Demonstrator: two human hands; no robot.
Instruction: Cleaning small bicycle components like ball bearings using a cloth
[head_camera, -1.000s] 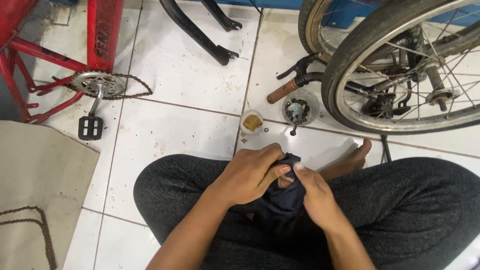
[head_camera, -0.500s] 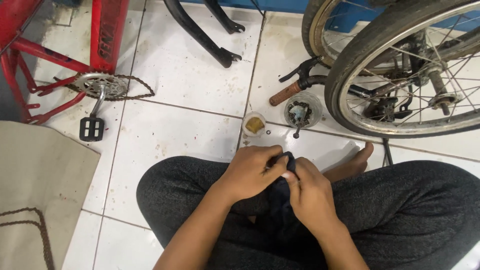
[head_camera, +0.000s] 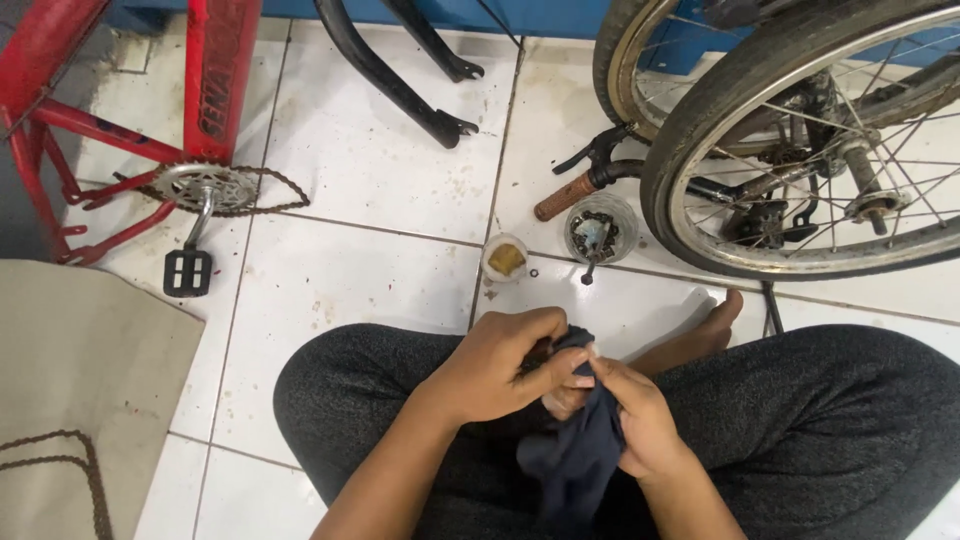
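I sit cross-legged on a white tiled floor in dark grey trousers. Both hands meet over my lap around a dark blue cloth (head_camera: 575, 440). My left hand (head_camera: 495, 365) wraps the cloth's upper part, fingers curled over something small that stays hidden inside. My right hand (head_camera: 630, 415) pinches the cloth from the right side, and the rest of the cloth hangs down between my legs. My bare foot (head_camera: 705, 330) shows just beyond the hands.
A small tub of yellowish grease (head_camera: 505, 258) and a round dish with small metal parts (head_camera: 598, 235) stand ahead. A bicycle wheel (head_camera: 810, 150) and handlebar grip (head_camera: 565, 197) lie right. A red frame with crank, chain and pedal (head_camera: 195, 195) stands left; a beige mat (head_camera: 80, 390) with a chain lies near left.
The hands have shifted slightly on the cloth, the left now curled more over its top while the right pinches lower. The view has tilted a little.
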